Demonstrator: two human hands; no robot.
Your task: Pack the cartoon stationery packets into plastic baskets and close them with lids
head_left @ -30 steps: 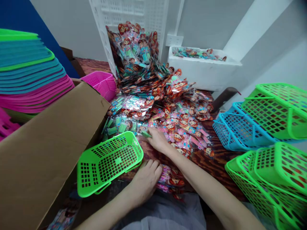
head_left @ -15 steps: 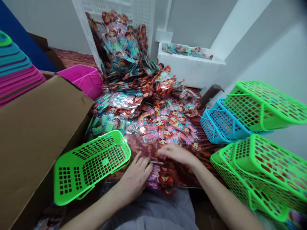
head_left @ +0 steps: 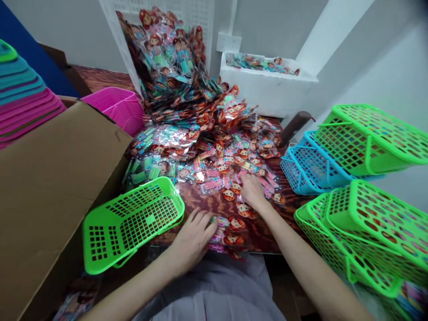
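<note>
My left hand (head_left: 198, 228) lies palm down at the table's front edge, fingers stretched out. Its fingertips touch the left ends of a small row of clear plastic packets (head_left: 230, 238), each showing a red-haired cartoon head and pink or green pieces. Farther out, my right hand (head_left: 253, 191) reaches down into the near side of a large heap of similar packets (head_left: 187, 129). Its fingers are curled and pressed together on the packets; what they hold is hidden. One loose packet (head_left: 246, 210) lies just below that hand.
An upright green basket (head_left: 133, 223) stands by my left hand, beside a cardboard box (head_left: 56, 178). Green baskets (head_left: 374, 223) and a blue basket (head_left: 310, 167) are stacked at right. Behind are a pink basket (head_left: 117, 104), a white foam box (head_left: 267, 87) and a dark cylinder (head_left: 296, 127).
My right hand has moved away from the near row, forward and right to the heap's edge. My left hand stays by the row, which now shows more plainly.
</note>
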